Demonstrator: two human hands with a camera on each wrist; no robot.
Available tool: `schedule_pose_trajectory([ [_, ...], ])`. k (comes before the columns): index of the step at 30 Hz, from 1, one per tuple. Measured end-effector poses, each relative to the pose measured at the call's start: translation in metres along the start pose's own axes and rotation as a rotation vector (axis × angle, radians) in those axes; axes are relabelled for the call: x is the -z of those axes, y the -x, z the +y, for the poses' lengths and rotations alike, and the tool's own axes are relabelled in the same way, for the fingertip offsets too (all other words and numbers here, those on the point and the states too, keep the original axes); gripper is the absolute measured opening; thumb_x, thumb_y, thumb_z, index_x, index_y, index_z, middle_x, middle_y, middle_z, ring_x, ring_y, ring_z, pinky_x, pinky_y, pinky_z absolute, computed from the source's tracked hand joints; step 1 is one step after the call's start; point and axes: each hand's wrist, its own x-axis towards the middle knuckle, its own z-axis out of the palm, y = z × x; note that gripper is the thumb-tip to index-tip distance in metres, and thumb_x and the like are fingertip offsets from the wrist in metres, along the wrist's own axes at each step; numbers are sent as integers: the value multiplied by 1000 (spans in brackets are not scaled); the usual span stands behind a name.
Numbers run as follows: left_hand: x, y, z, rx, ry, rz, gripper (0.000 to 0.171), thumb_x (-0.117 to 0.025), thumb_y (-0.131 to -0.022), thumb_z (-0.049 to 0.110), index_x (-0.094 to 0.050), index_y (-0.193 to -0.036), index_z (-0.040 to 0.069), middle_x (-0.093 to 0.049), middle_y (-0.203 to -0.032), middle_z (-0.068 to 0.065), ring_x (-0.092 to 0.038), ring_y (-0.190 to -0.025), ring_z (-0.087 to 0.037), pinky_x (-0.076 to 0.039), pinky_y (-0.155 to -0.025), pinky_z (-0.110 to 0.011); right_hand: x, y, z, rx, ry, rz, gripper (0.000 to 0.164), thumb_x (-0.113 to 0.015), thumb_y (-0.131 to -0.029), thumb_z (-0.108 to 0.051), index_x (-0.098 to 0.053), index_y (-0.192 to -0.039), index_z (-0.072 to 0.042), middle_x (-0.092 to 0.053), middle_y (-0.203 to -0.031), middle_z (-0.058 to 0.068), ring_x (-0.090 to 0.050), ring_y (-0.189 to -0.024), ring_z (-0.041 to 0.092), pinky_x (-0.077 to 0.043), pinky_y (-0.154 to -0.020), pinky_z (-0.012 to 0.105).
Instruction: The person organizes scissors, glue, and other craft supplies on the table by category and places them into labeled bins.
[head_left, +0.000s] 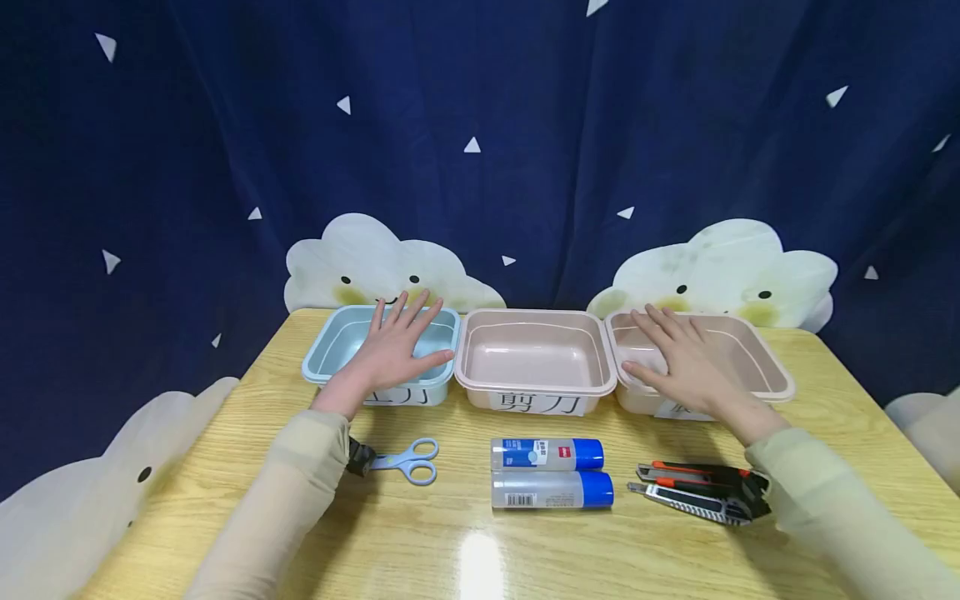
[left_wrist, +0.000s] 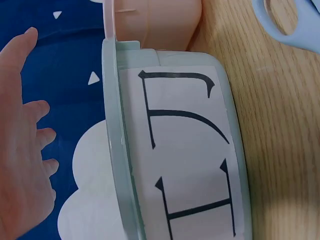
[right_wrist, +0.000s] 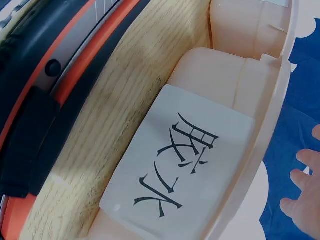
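My left hand (head_left: 397, 346) is spread above the light blue bin (head_left: 321, 354), fingers straight and holding nothing. Over the right-hand pink bin (head_left: 750, 362), my right hand (head_left: 686, 362) is likewise spread with nothing in it. Between these two stands another pink bin (head_left: 536, 358). All three look empty where their insides show, and paper labels are stuck on their fronts. Blue-handled scissors (head_left: 416, 460) lie near my left sleeve, their blade end dark. Two clear glue bottles (head_left: 534, 490) with blue caps lie side by side in the middle. Utility knives (head_left: 701, 502) lie beside my right sleeve, partly overlapping.
The bins stand in a row at the back of the wooden table (head_left: 420, 542). Behind it hangs a dark blue curtain (head_left: 420, 183) with white triangles and clouds. A bright light reflection shows on the tabletop at the front.
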Motion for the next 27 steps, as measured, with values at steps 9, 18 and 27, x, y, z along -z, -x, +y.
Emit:
schedule_pose_trajectory([
  [9,2,6,-7,-6,15,55,81,-40,-83,67,-21,-146,20,-13,-153,-3,-9,-139,-30,1,-110,-50,7,4,-2,39,39,27,74,-52,-85,-55,-32,-142,-12,-34,-141,19,-27,-130,40,-11,-106,57],
  [18,9,20,-16,3,55,118,78,-47,-82,63,-33,-141,14,-36,-143,-7,-31,-130,-29,-18,-106,-49,10,18,-7,120,-1,146,52,-61,-84,-38,-51,-127,-10,-54,-124,17,-44,-115,41,-29,-93,58],
  [27,8,46,-31,72,122,232,66,-53,-81,59,-51,-128,13,-53,-127,-8,-46,-119,-29,-33,-98,-48,11,38,-3,264,-36,290,19,-74,-69,-8,-67,-86,-10,-62,-77,-1,-58,-72,17,-48,-63,34],
])
